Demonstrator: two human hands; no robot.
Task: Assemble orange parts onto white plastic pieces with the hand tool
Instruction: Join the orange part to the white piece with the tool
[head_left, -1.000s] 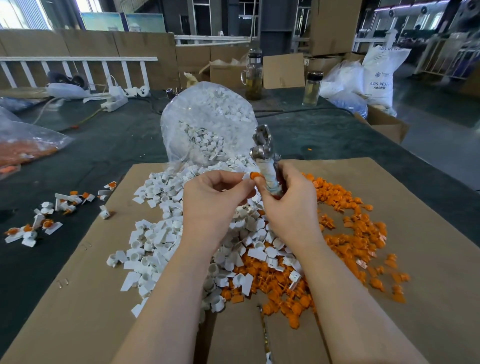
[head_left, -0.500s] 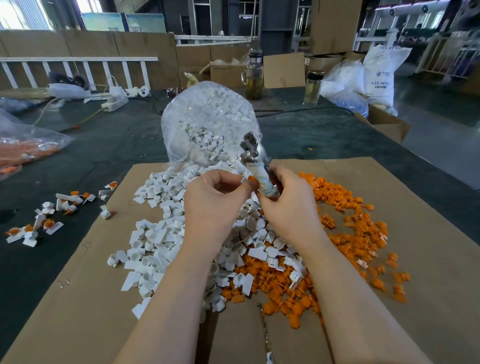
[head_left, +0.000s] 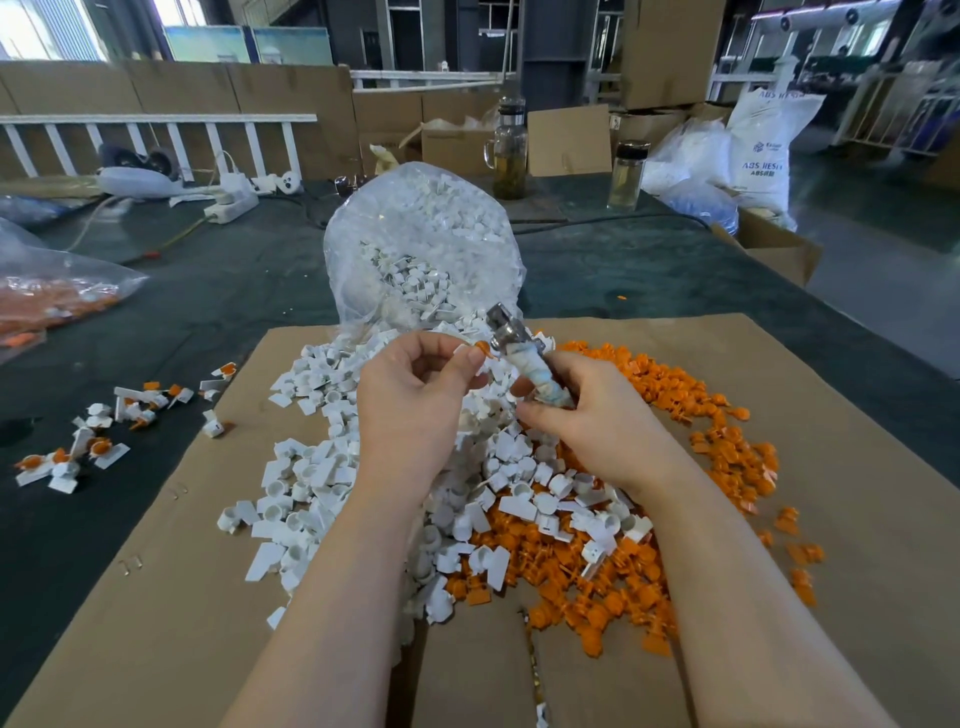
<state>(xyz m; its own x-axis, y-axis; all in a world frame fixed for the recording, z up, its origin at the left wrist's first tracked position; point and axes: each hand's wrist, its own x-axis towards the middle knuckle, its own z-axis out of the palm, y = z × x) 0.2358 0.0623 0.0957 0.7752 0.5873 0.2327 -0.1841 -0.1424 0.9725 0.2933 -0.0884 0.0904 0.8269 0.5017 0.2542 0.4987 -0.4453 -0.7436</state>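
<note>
Flattened brown cardboard (head_left: 857, 467) covered the dark tabletop (head_left: 208, 291), heaped with loose white plastic pieces (head_left: 311, 467) at center and small orange parts (head_left: 727, 441) toward 3 o'clock. Above them the left hand (head_left: 410, 410) pinched a white piece with an orange part (head_left: 480, 349) in its fingers, touching the tape-wrapped metal hand tool (head_left: 530, 364) gripped by the right hand (head_left: 597, 415).
</note>
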